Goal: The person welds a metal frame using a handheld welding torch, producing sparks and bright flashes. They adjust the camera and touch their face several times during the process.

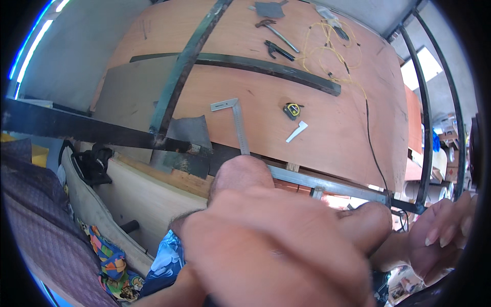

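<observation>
Close up and smeared by motion, my left hand fills the lower middle, its forearm entering from the lower left; its fingers cannot be made out. My right hand is at the right rim, the fingers bent back toward the palm with nails showing. Whatever it may hold is hidden. It is nearest a dark blurred edge. Beyond my bare knee a metal try square lies on the plywood sheet. A black and yellow tape measure and a white flat-handled piece lie beside each other.
Dark steel tubes stand and cross on the left; another tube lies across the plywood. Farther back are a claw hammer, a black clamp-like tool, a yellow cord and a glove. Dark uprights rise at right.
</observation>
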